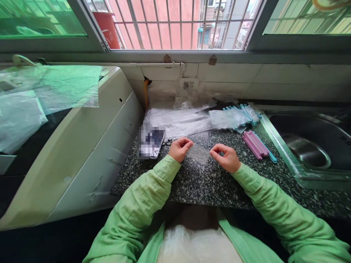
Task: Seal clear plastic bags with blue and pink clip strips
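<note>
Between my two hands a small clear plastic bag (199, 153) is stretched just above the speckled counter. My left hand (180, 149) pinches its left edge with thumb and forefinger. At the other end, the thumb and forefinger of my right hand (226, 157) close on the bag's right edge. Right of my right hand lie several pink bag-sealing clips (255, 145) with a blue clip (272, 156) beside them. Farther back, clear bags (230, 117) fitted with blue clips are piled up. A phone (157, 140), partly blurred, rests left of my left hand.
A metal sink (297, 175) is set into the counter (192, 186) on the right. To the left stands a large cream-coloured machine (109, 113) with plastic sheets on top. White plastic sheeting (175, 122) lies toward the tiled wall, below a barred window.
</note>
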`<state>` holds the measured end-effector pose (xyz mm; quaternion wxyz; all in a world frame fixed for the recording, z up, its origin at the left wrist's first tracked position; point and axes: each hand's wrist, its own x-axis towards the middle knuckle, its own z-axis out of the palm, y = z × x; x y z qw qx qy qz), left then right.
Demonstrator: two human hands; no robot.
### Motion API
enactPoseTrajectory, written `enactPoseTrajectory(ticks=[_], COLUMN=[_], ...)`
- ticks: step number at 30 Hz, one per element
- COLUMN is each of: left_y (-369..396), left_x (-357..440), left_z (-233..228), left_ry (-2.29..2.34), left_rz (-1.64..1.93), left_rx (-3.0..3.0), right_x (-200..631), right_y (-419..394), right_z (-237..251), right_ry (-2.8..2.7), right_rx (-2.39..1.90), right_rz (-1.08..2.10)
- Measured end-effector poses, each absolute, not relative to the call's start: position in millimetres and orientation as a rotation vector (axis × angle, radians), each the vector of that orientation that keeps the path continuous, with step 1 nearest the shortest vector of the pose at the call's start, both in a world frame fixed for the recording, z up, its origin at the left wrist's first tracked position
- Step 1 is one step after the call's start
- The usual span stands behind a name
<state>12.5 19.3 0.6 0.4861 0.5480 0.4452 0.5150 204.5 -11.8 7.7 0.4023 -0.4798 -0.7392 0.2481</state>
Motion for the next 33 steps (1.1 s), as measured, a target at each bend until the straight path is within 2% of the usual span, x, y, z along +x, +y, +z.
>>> enactPoseTrajectory(ticks=[17,26,33], left_y=[12,16,14], left_x=[24,16,24], left_z=[-2,2,0], left_ry=[0.947,0.981,0.961], left_rz=[1.046,1.042,1.092], left_rx=[1.569,1.374,1.349], right_x=[193,201,197], right_y=[-12,-8,-10], right_z=[8,4,1], right_ry=[-1.945,-1.449,-1.424], right_rx=[-1.19,-1.234,-1.235], right_rz=[0.689,0.743,0.766])
